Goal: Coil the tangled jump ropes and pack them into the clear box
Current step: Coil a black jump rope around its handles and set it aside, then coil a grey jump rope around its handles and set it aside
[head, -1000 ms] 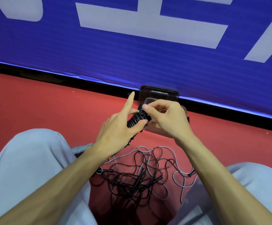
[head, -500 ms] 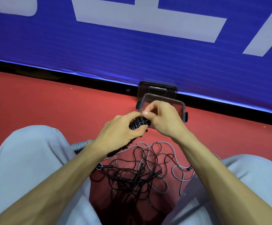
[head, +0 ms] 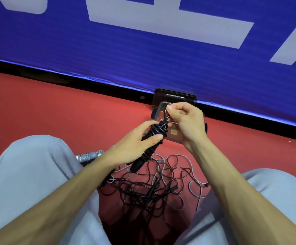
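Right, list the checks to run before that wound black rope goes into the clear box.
1. Left hand grips the wound black jump rope bundle: ok.
2. Right hand pinches the bundle's loose cord end: ok.
3. Cord end tucked fast: cannot tell, the right hand hides it.
4. Clear plastic box open, its dark lid standing behind it: ok.
5. Room inside the box: cannot tell, the right hand covers it.
6. Tangled black and grey ropes on the red floor coiled: not ok.
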